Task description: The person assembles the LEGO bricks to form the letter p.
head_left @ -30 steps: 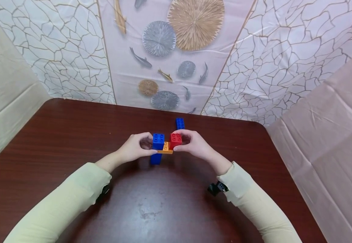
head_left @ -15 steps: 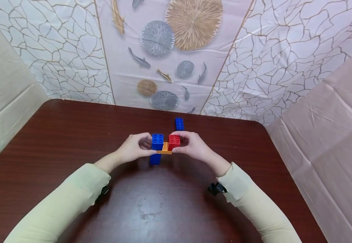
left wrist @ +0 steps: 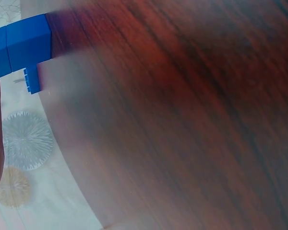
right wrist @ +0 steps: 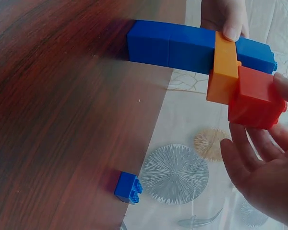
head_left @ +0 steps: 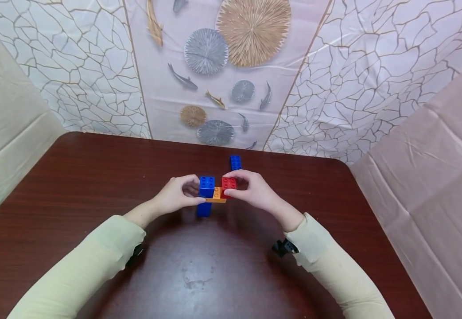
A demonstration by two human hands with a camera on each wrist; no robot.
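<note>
On the table stands a column of two blue bricks (right wrist: 170, 45) (head_left: 204, 210), topped by an orange brick (head_left: 216, 193) (right wrist: 223, 72) that juts out to the right. An upper blue brick (head_left: 207, 186) (right wrist: 255, 55) and a red brick (head_left: 229, 186) (right wrist: 257, 97) sit side by side on the orange one. My left hand (head_left: 176, 193) (right wrist: 225, 17) grips the column at the orange level, thumb at the front; only part of it shows in the left wrist view. My right hand (head_left: 254, 191) (right wrist: 271, 177) pinches the red brick between thumb and fingers.
A loose blue brick (head_left: 235, 162) (right wrist: 126, 187) lies on the table (head_left: 107, 168) behind my right hand, near the back edge. Patterned cloth (head_left: 215, 106) hangs along the back, with plain cloth at both sides.
My right thumb has risen slightly, from the red brick's lower edge onto its front face. The stack, my left hand and the loose blue brick hold their places.
</note>
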